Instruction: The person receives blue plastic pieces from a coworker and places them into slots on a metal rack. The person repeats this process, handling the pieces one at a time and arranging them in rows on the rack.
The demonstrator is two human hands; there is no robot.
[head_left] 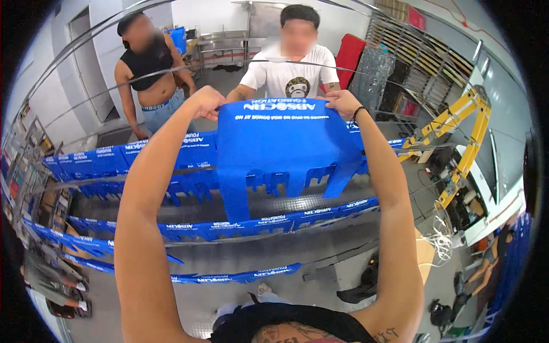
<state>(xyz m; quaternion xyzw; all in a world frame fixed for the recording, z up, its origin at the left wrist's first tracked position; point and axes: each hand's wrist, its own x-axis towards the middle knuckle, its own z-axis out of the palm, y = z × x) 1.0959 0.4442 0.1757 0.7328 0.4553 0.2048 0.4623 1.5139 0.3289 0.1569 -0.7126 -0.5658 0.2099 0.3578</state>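
Raised in front of me is a blue fabric bag with white print, its strap-like strips hanging down. My left hand pinches its upper left corner. At the upper right corner, my right hand grips the edge, with a dark bracelet at the wrist. Both arms are stretched out and up. The bag hangs by a row of similar blue pieces on a line; whether it touches the line is hidden. Facing me across it, a person in a white T-shirt has both forearms reaching toward the bag; their hands are hidden.
Thin dark lines cross overhead. Lower rows of blue printed pieces hang between me and the floor. A person in a black top stands at the far left. To the right are a yellow ladder and tangled white cable.
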